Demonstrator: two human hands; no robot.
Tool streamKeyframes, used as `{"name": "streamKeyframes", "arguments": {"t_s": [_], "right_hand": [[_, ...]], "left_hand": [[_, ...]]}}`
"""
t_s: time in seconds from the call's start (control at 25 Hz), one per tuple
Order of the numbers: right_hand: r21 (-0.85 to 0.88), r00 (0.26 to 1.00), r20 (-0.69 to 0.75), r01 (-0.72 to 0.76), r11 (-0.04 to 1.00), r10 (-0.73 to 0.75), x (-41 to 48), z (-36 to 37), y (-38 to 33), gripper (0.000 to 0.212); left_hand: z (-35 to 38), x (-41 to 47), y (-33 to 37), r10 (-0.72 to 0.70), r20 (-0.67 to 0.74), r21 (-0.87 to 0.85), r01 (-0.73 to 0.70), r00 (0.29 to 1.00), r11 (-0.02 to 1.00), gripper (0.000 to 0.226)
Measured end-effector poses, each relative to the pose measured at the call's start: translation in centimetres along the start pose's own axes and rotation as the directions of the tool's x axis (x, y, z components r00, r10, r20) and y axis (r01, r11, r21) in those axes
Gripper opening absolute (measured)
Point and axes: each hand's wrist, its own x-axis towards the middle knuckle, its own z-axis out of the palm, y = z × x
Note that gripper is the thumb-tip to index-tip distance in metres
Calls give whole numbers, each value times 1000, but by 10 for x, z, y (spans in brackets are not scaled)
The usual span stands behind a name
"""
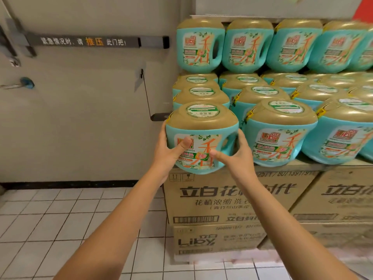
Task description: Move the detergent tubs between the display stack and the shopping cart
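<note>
White floor tiles (60,215) lie at 7 o'clock. Left hand (168,152) and right hand (238,156) hold 1 tub (201,128) at the 9 o'clock corner of the stack (282,98). No cart shows; most moving seems yet to do.

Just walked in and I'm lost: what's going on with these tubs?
A person grips one teal detergent tub, left hand and right hand on its sides, at the front left corner of the display stack, above the cardboard boxes. More tubs stand beside it. No cart shows, so taking or placing is unclear.
</note>
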Motion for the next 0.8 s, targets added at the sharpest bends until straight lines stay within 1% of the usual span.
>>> {"name": "streamKeyframes", "arguments": {"t_s": [0.08,0.12,0.2,0.24,0.32,0.36,0.4,0.48,0.52,0.56,0.64,0.8], "right_hand": [[9,1000,-8,5,1000,-5,2,4,4,83],[-15,1000,-12,7,1000,-7,4,5,6,85],[-119,1000,-30,-9,993,6,7,7,8,94],[-173,999,-40,-16,985,10,8,7,9,98],[-223,998,-62,-15,975,1,7,7,13,102],[-231,997,-83,-25,973,6,5,6,15,103],[-227,994,-108,-44,973,19,4,7,18,103],[-198,987,-150,-79,977,49,0,11,22,98],[-191,985,-166,-85,978,53,-1,12,23,94],[-189,982,-180,-85,978,51,-2,14,24,90],[-193,978,-203,-78,978,38,-3,16,25,88],[-172,969,-238,-102,980,59,-5,15,24,92]], "left_hand": [[1,7,-6,9,19,0,-9,1000,1000,100],[0,11,-8,9,21,5,-9,1000,1000,102],[0,17,-11,-1,11,27,1,1000,1000,110],[1,17,-11,-2,-7,53,3,1000,999,114],[6,14,-12,12,-108,159,5,994,987,117],[8,11,-14,30,-163,190,2,986,982,115],[9,8,-18,47,-196,179,-11,979,984,110],[6,2,-27,59,-187,145,-32,981,989,92],[5,-1,-29,57,-164,139,-34,985,990,89],[3,-2,-29,54,-149,135,-34,987,990,89],[3,-3,-28,54,-168,140,-30,984,990,91],[10,-6,-28,60,-231,183,-17,971,983,93]]}}
